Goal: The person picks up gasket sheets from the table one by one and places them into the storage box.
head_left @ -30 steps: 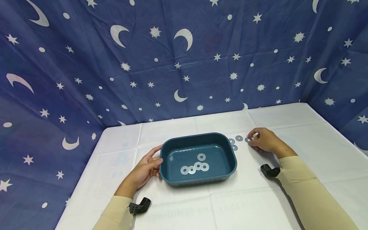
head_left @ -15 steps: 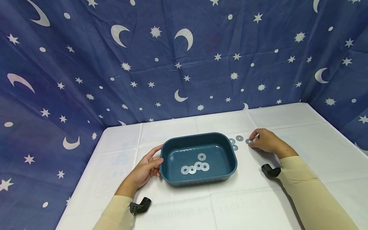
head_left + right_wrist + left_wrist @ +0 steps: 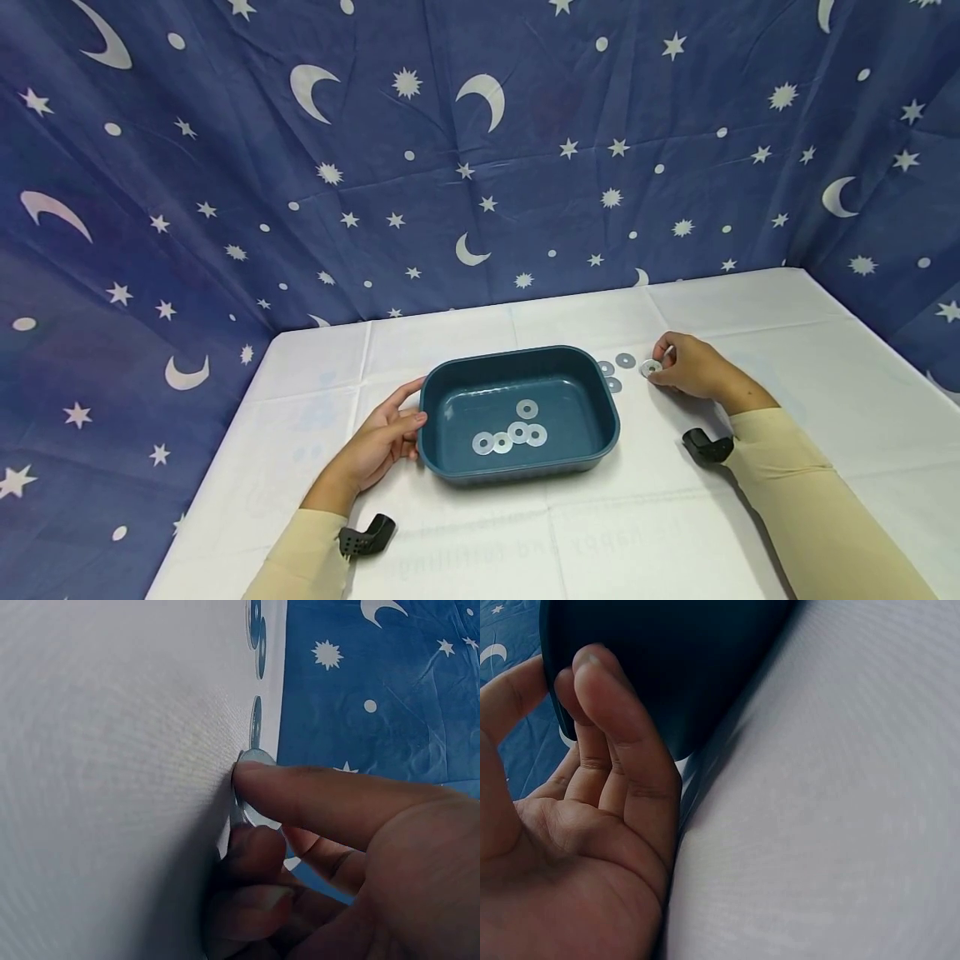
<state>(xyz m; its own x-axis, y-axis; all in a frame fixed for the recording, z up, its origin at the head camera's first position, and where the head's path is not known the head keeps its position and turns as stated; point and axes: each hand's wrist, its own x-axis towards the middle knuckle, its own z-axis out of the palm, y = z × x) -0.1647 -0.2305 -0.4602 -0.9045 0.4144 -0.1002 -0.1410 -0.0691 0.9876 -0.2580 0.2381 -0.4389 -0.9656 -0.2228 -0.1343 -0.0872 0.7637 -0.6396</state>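
My left hand [image 3: 378, 444] grips the left end of a dark teal rectangular tub [image 3: 517, 476], thumb over the rim and fingers along the outer wall. In the left wrist view these curled fingers [image 3: 622, 712] lie against the tub's dark side. Several flat metal washers [image 3: 527, 409] lie on the tub's floor, some overlapping. To the right of the tub my right hand [image 3: 693, 367] pinches a washer [image 3: 646, 374] between thumb and finger at the tabletop. In the right wrist view that washer [image 3: 259, 757] stands tilted, partly hidden by the thumb.
Loose washers lie on the white-covered table [image 3: 480, 533] between the tub and my right hand, one washer [image 3: 625, 361] apart and two close against the tub's right end. A blue curtain [image 3: 525, 183] with moons and stars hangs behind the table and along its sides.
The washer at my right fingertips has shifted slightly and now shows a brighter, tilted face. My left hand, the tub and the other washers stay in place.
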